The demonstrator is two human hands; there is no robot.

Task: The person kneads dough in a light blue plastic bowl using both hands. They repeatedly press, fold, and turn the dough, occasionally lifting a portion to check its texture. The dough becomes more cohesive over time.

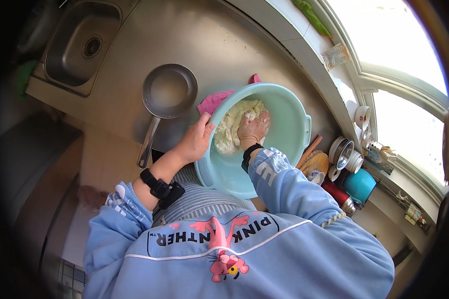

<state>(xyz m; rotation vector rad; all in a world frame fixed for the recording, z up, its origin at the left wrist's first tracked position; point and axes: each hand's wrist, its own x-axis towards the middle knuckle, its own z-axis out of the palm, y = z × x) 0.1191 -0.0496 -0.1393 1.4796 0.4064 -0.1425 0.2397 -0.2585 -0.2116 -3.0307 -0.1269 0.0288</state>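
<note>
A light turquoise plastic basin [284, 112] stands tilted on the front part of the steel counter, close against my body. My left hand [194, 140] grips its rim on the left side, thumb over the edge. Inside lies a lumpy, pale yellowish mass of dough [226, 132], gathered towards the far left wall. My right hand [255, 125] is sunk into the dough, fingers curled, with bits stuck to the skin; the fingertips are partly hidden. A pink cloth [214, 101] shows from under the basin's far left side.
Left of the basin sits a pan [170, 89] with cloudy liquid, its handle [149, 142] pointing towards me. A steel sink [86, 48] is at the far left. Along the window side stand a wooden board [315, 163], bowls [342, 153], a red thermos [338, 196] and a turquoise container [359, 185].
</note>
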